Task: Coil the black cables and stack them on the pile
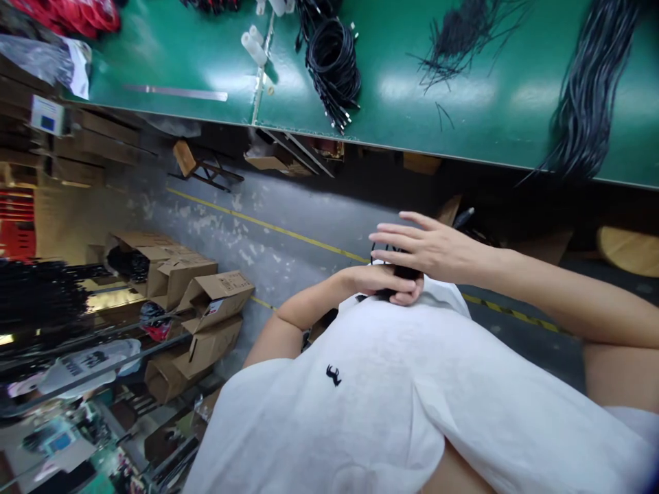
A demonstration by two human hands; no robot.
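Observation:
My left hand (382, 280) is closed around a small black cable bundle (406, 272), held at my waist in front of the white shirt. Thin black strands stand up out of this bundle between the two hands. Just above it is my right hand (430, 247), with fingers stretched out and apart, partly covering the bundle. Whether the right palm or thumb touches the cable is hidden.
Beyond my hands runs a green table (180, 55) bearing a coiled black cable bundle (334, 68), a pile of thin black ties (460, 34), long black cables (592, 89) and a metal ruler (178, 92). Cardboard boxes (221, 295) and a wooden stool (185, 159) stand on the floor.

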